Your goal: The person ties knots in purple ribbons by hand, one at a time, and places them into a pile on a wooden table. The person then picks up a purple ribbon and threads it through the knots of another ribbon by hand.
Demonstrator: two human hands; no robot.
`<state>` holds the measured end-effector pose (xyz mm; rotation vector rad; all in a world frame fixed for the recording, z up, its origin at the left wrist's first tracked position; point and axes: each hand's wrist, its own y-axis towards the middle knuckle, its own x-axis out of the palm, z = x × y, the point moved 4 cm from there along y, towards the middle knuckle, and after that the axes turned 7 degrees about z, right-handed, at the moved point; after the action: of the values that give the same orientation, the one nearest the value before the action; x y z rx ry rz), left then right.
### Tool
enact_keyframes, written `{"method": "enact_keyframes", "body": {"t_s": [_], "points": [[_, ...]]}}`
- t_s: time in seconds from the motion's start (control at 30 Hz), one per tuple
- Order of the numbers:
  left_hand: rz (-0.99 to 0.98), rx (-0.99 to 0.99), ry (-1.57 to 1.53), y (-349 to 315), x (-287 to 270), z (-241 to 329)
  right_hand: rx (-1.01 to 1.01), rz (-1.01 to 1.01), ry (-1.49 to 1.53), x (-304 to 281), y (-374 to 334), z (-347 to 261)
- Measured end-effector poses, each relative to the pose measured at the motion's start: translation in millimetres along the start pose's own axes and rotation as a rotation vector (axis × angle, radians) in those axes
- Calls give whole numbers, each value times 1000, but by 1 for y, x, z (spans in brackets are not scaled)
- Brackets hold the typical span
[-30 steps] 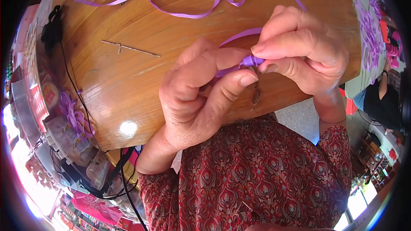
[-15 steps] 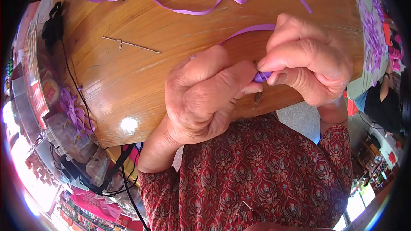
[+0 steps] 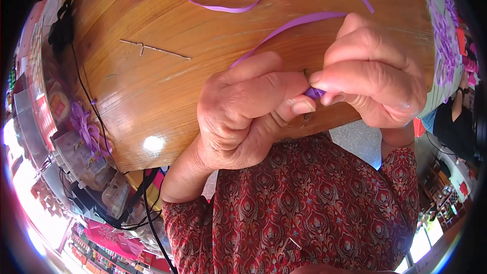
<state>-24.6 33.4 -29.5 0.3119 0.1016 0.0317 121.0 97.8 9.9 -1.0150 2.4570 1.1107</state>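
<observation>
Between my two hands, over the table's near edge, is a small wound bundle of purple ribbon. My left hand pinches its left end with thumb and forefinger. The fingertips of my right hand press on its other end, and most of it is covered. A loose length of the ribbon arcs behind my hands, from beside my left knuckles up to my right fingers. A small dark tip shows just above the bundle; I cannot make out what it is.
A thin twisted wire tool lies on the wooden table. More purple ribbon curls across the far side. A black cable runs down the left edge, beside a bunch of purple ribbon. Purple pieces cover a pale surface at right.
Both hands have shifted slightly right, still holding the bundle. My right hand has risen a little, and more of the loose ribbon arc shows behind the hands.
</observation>
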Motion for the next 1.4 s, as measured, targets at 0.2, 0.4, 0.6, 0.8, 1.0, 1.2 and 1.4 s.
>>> {"method": "enact_keyframes", "body": {"t_s": [0.2, 0.4, 0.6, 0.8, 1.0, 1.2, 1.4], "points": [[-34, -43, -69, 1, 1, 2, -50, -70, -6, -1, -1, 1], [31, -123, -297, -2, 4, -10, -63, -37, -12, 7, -2, 8], [35, -277, -512, -5, 7, -18, -16, 2, 80, 7, 0, 19], [34, -452, -862, -6, 11, -17, 66, 9, 205, 5, 0, 27], [24, -452, -834, -5, 9, -21, 144, 67, 224, 5, -2, 26], [91, -496, -716, -5, 4, -19, 144, 69, 181, 4, -2, 30], [90, -451, -699, -4, 2, -22, 159, 92, 193, 2, -1, 27]]}}
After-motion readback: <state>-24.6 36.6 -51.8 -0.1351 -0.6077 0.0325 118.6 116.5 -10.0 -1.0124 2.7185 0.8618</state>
